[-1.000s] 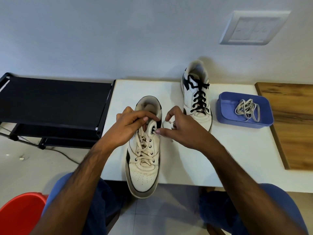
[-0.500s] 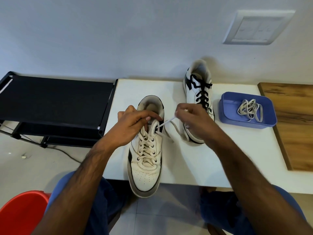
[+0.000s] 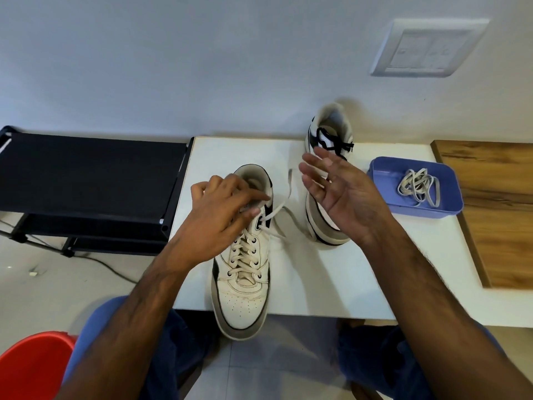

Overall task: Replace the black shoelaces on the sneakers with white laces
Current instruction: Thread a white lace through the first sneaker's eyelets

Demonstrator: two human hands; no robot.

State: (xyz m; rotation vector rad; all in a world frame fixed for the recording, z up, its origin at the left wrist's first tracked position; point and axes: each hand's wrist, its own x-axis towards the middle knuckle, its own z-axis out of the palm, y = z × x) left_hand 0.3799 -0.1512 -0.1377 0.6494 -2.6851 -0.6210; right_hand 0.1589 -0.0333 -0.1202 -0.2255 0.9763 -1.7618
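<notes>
A white sneaker with a white lace threaded through its eyelets lies on the white table, toe over the front edge. My left hand grips it at the tongue and collar. A loose end of the white lace trails out of the top right eyelet toward the right. My right hand hovers open, fingers spread, holding nothing. Behind it stands the second sneaker, still carrying black laces and partly hidden by the hand.
A blue tray at the right holds another white lace. A wooden board lies beyond it. A black rack stands left of the table, and a red seat is at the lower left.
My right hand pulled the lace end out to the right, then let it go and opened. My left hand stayed on the sneaker's collar.
</notes>
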